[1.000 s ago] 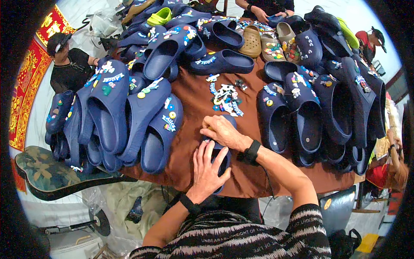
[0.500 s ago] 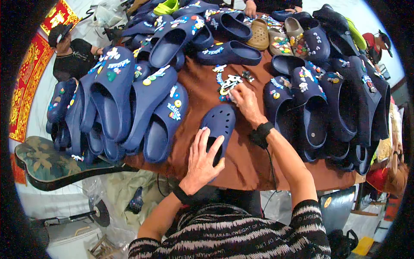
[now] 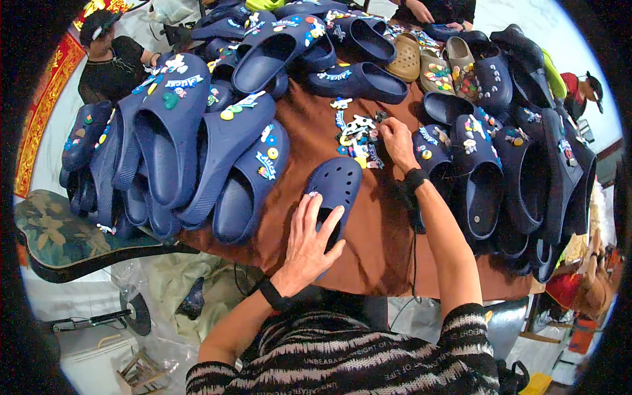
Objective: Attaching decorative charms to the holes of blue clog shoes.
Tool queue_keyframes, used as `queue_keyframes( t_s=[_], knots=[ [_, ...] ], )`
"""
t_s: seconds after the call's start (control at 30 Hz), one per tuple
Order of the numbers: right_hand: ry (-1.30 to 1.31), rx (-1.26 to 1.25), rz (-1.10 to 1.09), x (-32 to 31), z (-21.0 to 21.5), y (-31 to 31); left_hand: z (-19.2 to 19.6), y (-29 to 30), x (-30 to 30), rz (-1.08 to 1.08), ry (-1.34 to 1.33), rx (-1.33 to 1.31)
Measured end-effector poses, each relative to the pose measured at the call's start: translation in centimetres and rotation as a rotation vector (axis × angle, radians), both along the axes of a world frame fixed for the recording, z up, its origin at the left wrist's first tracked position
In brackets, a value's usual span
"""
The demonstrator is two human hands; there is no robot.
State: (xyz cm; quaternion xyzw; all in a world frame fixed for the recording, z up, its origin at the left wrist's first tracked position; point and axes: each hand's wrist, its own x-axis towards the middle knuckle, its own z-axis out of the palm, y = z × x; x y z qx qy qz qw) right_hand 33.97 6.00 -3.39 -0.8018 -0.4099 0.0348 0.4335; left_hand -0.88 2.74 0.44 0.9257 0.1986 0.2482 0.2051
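Observation:
A navy clog [image 3: 339, 178] with holes across its bare toe lies on the brown cloth in front of me. My left hand [image 3: 309, 240] is over its heel opening, fingers spread across it and thumb at the right side, holding it against the table. Beyond the toe is a loose cluster of small shoe charms [image 3: 359, 135] in white, black, yellow and blue. At the right edge of that cluster, my right hand [image 3: 398, 146] has its fingers drawn together beside a dark charm [image 3: 380, 117]. What is between those fingertips is too small to make out.
Navy clogs with charms [image 3: 172, 125] are piled at the left, and more decorated clogs [image 3: 477, 171] stand at the right. Tan clogs [image 3: 403, 58] sit at the back. A dark cable [image 3: 415, 263] hangs over the near edge of the brown cloth [image 3: 382, 230]. Other people work around the table.
My right hand has moved right, from over the charms to their right edge, uncovering yellow and blue ones. My left hand stays on the clog. The view has shifted slightly.

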Motion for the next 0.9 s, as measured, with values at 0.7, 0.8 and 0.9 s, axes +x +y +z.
queue_keyframes(
  t_s=[0.7, 0.8, 0.9],
  knots=[
    [0.023, -0.087, 0.097, -1.2, 2.4, 1.6, 0.0, 0.0, 0.4, 0.01, -0.056, 0.01],
    [-0.082, -0.031, 0.238, -3.0, 3.2, -0.4, -0.1, -0.1, 0.4, 0.016, -0.041, 0.009],
    [-0.18, 0.04, 0.378, -5.1, 2.9, -2.6, 0.0, -0.1, 0.3, 0.021, -0.039, 0.025]
  ],
)
